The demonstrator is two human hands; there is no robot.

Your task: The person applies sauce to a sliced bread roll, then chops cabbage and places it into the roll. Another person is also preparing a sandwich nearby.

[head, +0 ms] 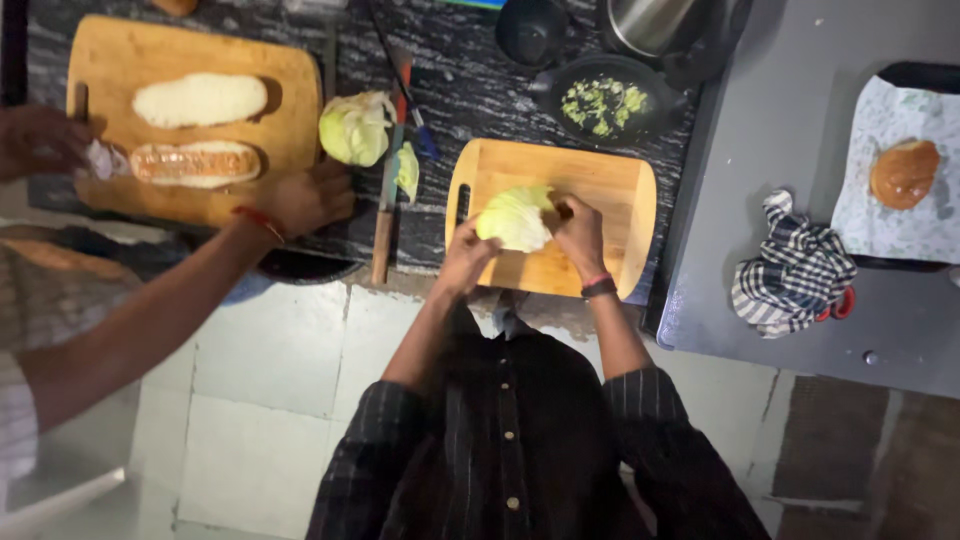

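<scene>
Both hands grip one pale green cabbage piece point(514, 218) over a wooden board point(610, 190): left hand point(466, 256) and right hand point(578, 230) have fingers curled around it. Right of them lies a checked cloth point(792, 268); left, a co-worker's hand point(308, 198) rests beside another cabbage chunk point(354, 128).

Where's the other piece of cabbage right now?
In the head view, the loose cabbage piece lies on the dark counter, between the two wooden boards, beside a knife and near a co-worker's hand.

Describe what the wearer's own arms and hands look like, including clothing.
Both arms wear dark sleeves with thin pale stripes, rolled up near the elbows, leaving the forearms bare. The right hand has a dark band with a reddish edge at its wrist. The left hand shows no wristwear.
</scene>
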